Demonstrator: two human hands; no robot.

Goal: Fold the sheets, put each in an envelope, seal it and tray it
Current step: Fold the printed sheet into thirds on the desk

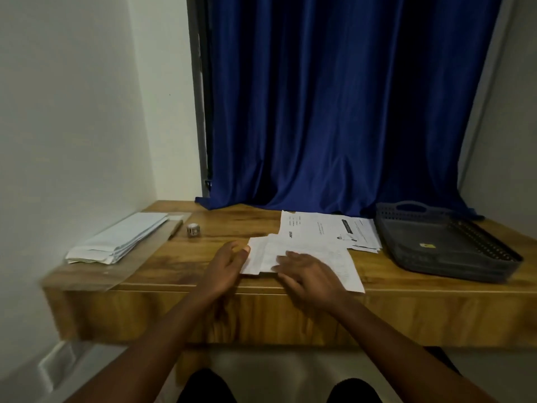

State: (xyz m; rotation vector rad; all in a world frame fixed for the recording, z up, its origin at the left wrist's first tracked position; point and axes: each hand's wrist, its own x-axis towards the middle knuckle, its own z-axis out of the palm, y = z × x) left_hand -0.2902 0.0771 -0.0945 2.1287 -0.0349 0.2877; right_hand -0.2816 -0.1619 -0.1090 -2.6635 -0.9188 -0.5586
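Observation:
A white printed sheet (pixel 334 257) lies partly folded at the front middle of the wooden desk (pixel 203 251). My left hand (pixel 226 263) holds the sheet's left folded edge, thumb against the paper. My right hand (pixel 308 271) lies flat on the fold, fingers spread and pointing left. A stack of printed sheets (pixel 328 228) rests just behind. White envelopes (pixel 122 239) are piled at the far left. A dark grey plastic tray (pixel 441 245) stands at the right, with nothing but a small yellow label inside.
A small roll of tape (pixel 193 229) stands between the envelopes and the sheets. A blue curtain (pixel 334 112) hangs behind the desk, its hem on the desktop. White walls close in on the left and right. My knees show below the desk's front edge.

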